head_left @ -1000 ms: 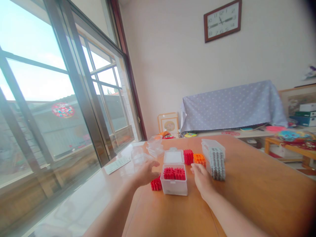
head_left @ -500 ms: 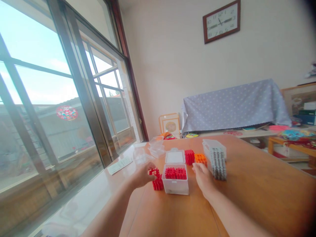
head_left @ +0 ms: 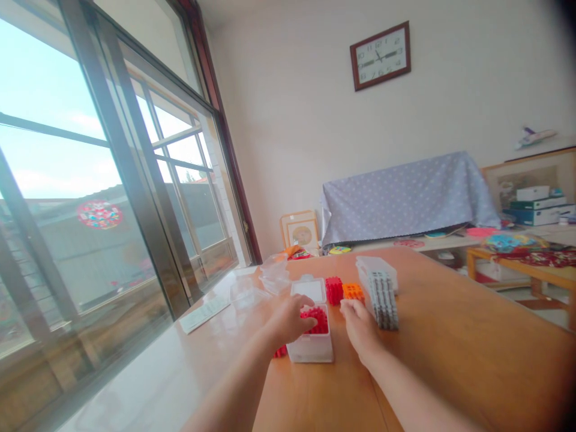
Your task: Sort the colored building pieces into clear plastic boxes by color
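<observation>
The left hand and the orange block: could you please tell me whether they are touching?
Apart. The head view shows the left hand over the clear box, with a red block lying between it and the orange block.

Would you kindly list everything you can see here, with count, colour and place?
table: one, brown wood, foreground.
box: one, clear, mid-table, lid open behind it.
red blocks: several in the box, one partly hidden at its left, one behind it.
orange block: one, right of the rear red one.
grey strips: one stack, in a clear tray right of the box.
clear tubs: about two, table's left rear.
paper: one, white, near the window.
clock: one, brown frame, on the wall.
cloth: one, blue-grey spotted, over furniture at the wall.
left hand: over the blocks in the box.
right hand: flat on the table, right of the box.
</observation>
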Available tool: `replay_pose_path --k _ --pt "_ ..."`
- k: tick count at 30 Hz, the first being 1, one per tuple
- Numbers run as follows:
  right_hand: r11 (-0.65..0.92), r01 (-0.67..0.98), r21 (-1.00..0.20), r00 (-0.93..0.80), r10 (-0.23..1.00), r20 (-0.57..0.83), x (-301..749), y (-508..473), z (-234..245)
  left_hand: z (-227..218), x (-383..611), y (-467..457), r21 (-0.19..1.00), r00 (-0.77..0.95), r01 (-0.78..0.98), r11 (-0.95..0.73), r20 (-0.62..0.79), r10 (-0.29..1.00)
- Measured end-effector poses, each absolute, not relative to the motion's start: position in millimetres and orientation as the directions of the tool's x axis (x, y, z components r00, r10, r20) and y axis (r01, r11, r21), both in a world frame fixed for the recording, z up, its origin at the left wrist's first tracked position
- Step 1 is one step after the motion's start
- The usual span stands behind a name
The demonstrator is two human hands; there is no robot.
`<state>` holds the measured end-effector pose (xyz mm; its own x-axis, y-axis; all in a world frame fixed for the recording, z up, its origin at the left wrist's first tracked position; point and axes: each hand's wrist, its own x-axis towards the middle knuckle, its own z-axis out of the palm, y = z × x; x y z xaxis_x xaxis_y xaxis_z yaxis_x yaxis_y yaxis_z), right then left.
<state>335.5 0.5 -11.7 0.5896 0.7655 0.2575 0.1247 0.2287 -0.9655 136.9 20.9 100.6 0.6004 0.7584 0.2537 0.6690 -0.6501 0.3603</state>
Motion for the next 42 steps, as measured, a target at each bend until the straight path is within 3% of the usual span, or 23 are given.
replay_pose_path --k 12,18,23,29,42 --pt "0.24 0.141 -0.96 0.585 0.762 0.277 335 5 -17 83 140 27 0.276 0.671 0.638 -0.719 0.258 0.695" --pt "0.225 0.127 -0.966 0.583 0.771 0.256 338 2 -15 94 110 31 0.382 0.567 0.663 -0.644 0.304 0.765" --pt "0.219 0.12 -0.968 0.586 0.772 0.247 337 5 -17 101 66 33 0.484 0.461 0.724 -0.492 0.191 0.867" --pt "0.207 0.145 -0.967 0.58 0.774 0.253 339 10 -25 84 34 38 0.45 0.528 0.751 -0.483 0.03 0.849" --pt "0.193 0.198 -0.961 0.557 0.784 0.272 341 8 -23 66 29 46 0.452 0.547 0.715 -0.534 0.114 0.829"
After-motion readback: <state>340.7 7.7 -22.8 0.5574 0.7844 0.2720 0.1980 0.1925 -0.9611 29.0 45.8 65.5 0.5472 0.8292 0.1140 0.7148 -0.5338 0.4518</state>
